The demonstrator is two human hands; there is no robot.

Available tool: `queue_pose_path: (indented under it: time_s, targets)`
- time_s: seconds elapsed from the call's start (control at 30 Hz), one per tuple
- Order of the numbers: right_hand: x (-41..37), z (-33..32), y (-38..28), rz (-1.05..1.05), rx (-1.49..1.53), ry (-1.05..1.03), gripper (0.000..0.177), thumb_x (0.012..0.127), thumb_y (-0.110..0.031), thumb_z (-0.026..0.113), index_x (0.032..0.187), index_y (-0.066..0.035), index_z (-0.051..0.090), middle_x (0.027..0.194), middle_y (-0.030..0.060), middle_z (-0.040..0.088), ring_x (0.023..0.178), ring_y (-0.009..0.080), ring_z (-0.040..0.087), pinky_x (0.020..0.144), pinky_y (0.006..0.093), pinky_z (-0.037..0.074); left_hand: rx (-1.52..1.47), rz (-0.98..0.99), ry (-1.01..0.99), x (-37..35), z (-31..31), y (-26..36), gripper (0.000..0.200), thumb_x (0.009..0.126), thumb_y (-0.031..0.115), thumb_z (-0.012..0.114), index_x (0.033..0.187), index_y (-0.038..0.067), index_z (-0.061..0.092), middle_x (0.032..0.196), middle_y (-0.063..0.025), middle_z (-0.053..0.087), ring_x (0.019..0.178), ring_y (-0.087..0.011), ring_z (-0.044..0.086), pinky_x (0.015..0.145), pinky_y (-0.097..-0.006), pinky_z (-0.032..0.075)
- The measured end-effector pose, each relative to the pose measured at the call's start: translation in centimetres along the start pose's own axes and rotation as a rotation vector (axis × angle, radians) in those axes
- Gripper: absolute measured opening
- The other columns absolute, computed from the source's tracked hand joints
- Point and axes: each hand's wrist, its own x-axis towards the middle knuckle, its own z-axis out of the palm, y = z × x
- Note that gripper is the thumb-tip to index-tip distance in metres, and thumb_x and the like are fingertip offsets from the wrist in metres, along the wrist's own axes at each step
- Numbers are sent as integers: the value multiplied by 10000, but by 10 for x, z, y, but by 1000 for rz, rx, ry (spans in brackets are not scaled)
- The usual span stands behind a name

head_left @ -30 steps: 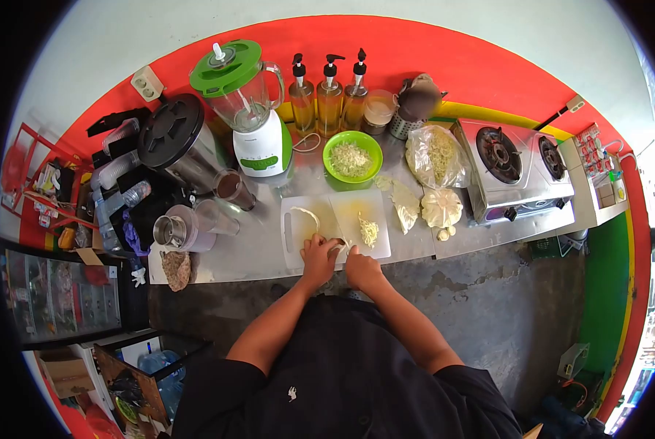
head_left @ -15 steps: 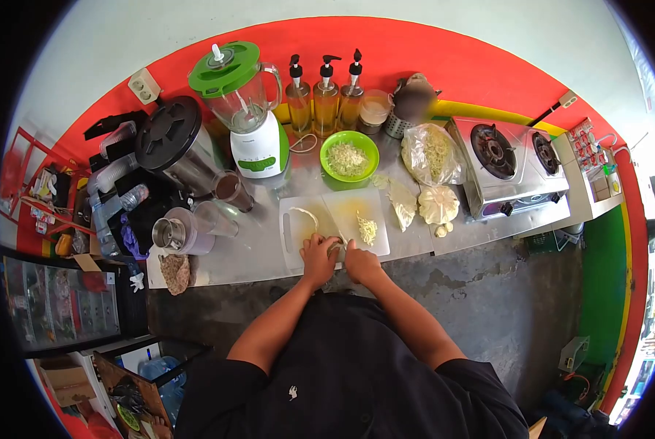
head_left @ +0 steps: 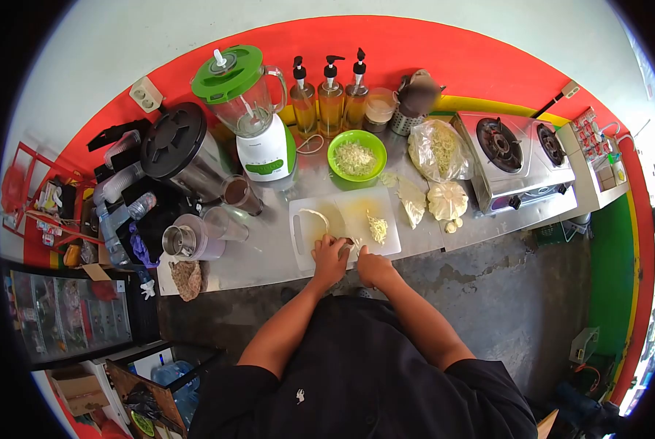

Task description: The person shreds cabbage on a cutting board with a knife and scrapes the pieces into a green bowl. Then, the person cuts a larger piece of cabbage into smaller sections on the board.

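Note:
My left hand [head_left: 329, 260] is curled at the front edge of a white cutting board [head_left: 307, 256], its fingers closed over a pale piece of cabbage that they mostly hide. Just to the right, my right hand [head_left: 375, 270] is wrapped around a knife handle. The blade, mostly hard to make out, lies between the two hands. Pale slivers lie by the left fingertips. A small heap of shredded cabbage [head_left: 377, 228] sits on the board's right half. A curved pale strip [head_left: 316, 215] lies on its left half.
Behind the board stands a green bowl [head_left: 356, 180] of shreds. To its right are loose cabbage leaves [head_left: 412, 203], a cabbage half [head_left: 447, 201], a filled plastic bag [head_left: 438, 152] and a gas stove [head_left: 514, 179]. A blender [head_left: 265, 155], pump bottles [head_left: 331, 106] and cups [head_left: 241, 194] stand behind and left.
The whole view has shifted slightly right. My right hand has drawn back a little toward me, and less of the knife blade shows. My left hand stays at the board's front edge.

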Motion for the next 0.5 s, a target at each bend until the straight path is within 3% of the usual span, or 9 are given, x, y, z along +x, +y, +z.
queue_pose_path:
  time_s: [0.1,0.2,0.4,0.5]
  targets:
    - [0,7,-4,16,-38,-52,561,812,-68,687,1257,75,377,1073,271,696,1031,404,696,866,463,560,-25,10,5,1,2,-6,268,833,184,674,1095,228,710,1032,-47,508,1049,-280,465,881,-463,324]
    - [10,15,-2,0,30,64,572,807,-67,696,1260,74,376,1075,272,696,1039,408,693,864,458,561,-42,11,1,2,0,-4,270,827,175,671,1090,223,709,1034,-48,515,1052,-280,469,884,-459,329]
    - [-2,5,-4,-1,-37,-57,570,823,-76,679,1274,81,369,1072,273,696,1034,407,694,856,451,565,-52,13,30,3,-3,1,259,824,162,670,1077,208,700,1019,-55,522,1043,-285,475,888,-461,336]
    - [7,16,-1,27,8,31,590,799,-61,697,1271,83,372,1071,273,697,1035,404,694,855,450,565,-41,6,1,4,-2,-2,266,817,173,682,1082,192,698,1023,-59,536,1038,-293,483,887,-465,340]
